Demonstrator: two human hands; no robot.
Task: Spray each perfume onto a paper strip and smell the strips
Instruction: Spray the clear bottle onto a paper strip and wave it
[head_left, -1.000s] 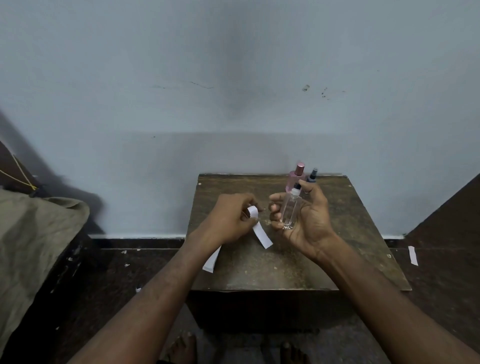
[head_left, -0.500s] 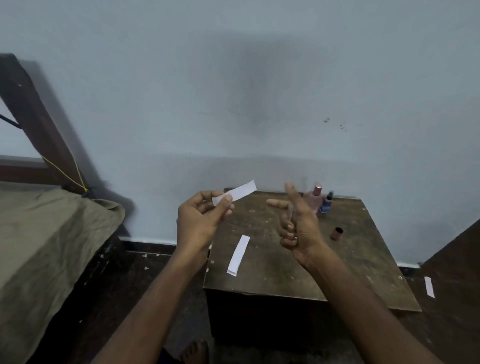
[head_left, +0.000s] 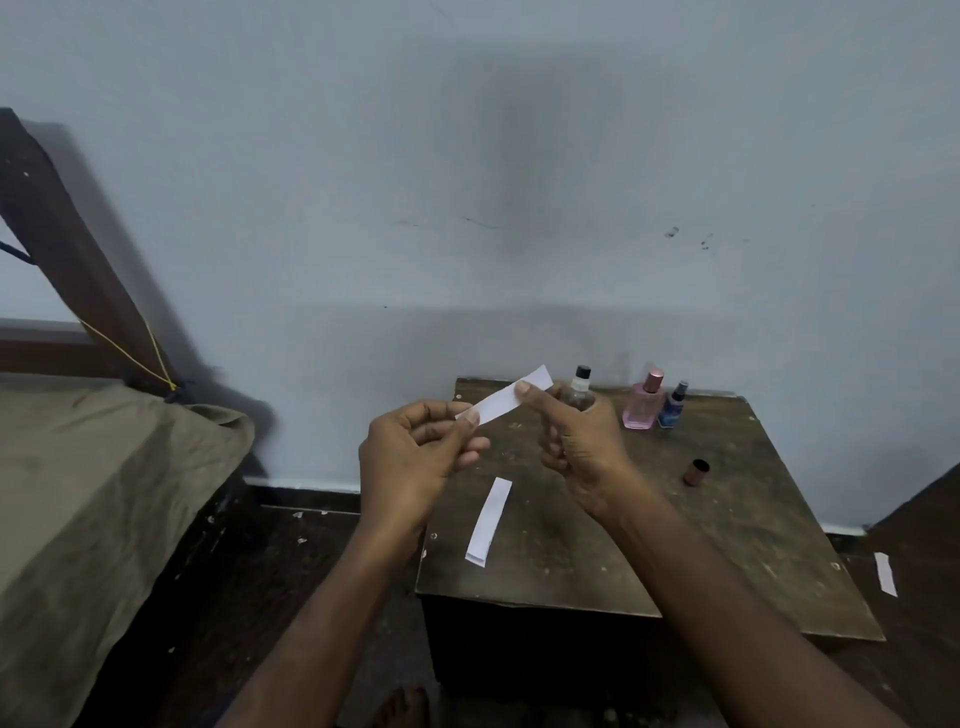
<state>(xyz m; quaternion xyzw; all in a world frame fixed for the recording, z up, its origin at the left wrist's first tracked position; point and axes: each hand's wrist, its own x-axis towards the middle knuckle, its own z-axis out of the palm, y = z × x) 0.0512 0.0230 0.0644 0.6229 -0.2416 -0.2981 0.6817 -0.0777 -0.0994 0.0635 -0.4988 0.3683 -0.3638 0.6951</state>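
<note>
A: Left hand (head_left: 410, 457)? 
B: Fingers pinch the near end of a paper strip (head_left: 506, 399), held up over the bench's back-left corner. Strip's long axis runs from lower left up to the right, toward the right hand.

A: Right hand (head_left: 576, 441)?
B: Fingers curled round a clear bottle (head_left: 579, 392), black cap poking up above the fist. A raised finger touches the strip's upper part, near its far end.

A: So the key relation?
B: Nozzle sits just right of the strip's free end, almost touching. Strip lies left of the bottle, its face roughly toward it. Right hand is nearer the nozzle, so I'd guess it does the press. Can't tell which way the nozzle opening faces.

A: Counts?
B: Strips: three. One held, one flat on the bench (head_left: 727, 545) near its front-left edge, long axis running front to back (head_left: 488, 522), one on the floor off the bench's right side (head_left: 885, 573). Bottles: three. The clear one in hand, a pink bottle (head_left: 643, 402) and a small blue bottle (head_left: 672, 408) standing side by side at the back edge. One loose copper cap (head_left: 696, 472) lying toward the right edge.

A: Progress?
B: Looks early, spray on this strip probably not yet done.
</note>
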